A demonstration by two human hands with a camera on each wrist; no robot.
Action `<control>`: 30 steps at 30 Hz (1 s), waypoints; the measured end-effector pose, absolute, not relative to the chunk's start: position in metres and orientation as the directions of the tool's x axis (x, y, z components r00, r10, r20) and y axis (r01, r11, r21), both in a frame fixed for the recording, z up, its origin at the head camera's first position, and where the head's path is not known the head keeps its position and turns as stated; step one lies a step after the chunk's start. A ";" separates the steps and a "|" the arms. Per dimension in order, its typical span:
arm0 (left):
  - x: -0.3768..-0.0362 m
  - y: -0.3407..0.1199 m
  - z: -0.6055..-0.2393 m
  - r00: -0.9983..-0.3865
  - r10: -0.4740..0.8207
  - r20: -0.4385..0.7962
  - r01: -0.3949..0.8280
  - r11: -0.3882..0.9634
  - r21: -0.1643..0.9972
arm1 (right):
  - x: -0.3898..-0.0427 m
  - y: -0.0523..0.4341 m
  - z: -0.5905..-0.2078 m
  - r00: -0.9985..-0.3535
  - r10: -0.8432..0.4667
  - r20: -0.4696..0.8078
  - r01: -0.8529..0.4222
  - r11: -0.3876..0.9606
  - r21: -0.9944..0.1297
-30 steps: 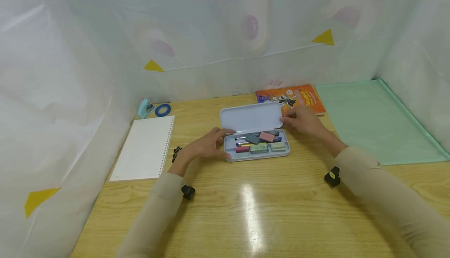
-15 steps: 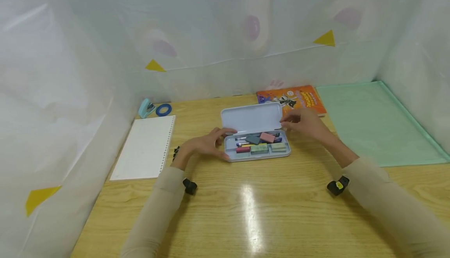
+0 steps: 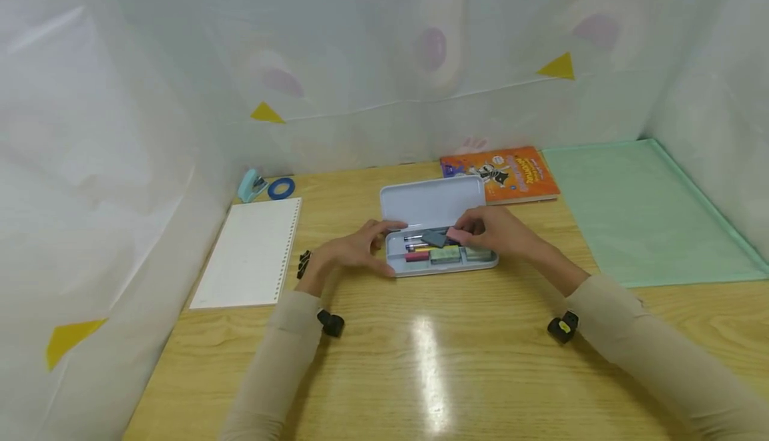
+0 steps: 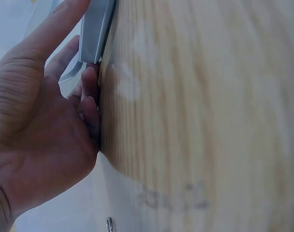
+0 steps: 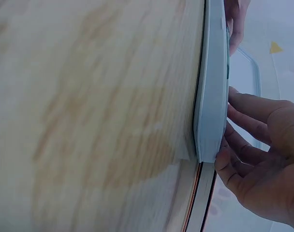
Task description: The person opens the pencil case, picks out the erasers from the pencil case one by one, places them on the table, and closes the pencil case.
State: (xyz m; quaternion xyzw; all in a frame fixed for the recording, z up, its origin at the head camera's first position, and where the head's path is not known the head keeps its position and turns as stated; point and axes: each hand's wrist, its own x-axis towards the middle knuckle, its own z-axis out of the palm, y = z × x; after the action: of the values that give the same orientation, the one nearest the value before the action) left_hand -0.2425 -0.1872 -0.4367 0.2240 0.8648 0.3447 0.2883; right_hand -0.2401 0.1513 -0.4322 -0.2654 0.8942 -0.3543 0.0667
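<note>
Pink eraser [image 3: 458, 235]: over the pens [image 3: 412, 237] in the open pencil case [image 3: 395, 247] — the right grip [image 3: 501, 231], shifted from the lid [image 3: 420, 202], now pinches it; handling appears begun. Left grip [image 3: 350, 249] holds the case's left end on the desk [image 3: 372, 374].

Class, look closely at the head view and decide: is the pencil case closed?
No, the lid of the pencil case stands open behind its tray, leaving a grey block inside visible.
</note>
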 end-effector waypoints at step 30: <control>-0.241 -0.187 -0.436 -0.739 0.578 -0.346 0.149 0.641 0.753 | -0.236 0.224 -0.420 -0.969 -0.243 0.045 -0.167 0.509 -0.845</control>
State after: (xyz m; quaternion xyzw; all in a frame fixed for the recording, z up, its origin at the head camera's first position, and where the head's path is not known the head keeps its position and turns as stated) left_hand -0.2410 -0.1871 -0.4365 0.2120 0.8573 0.3667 0.2924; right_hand -0.2363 0.2239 -0.4200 -0.1179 0.8677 -0.4813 0.0393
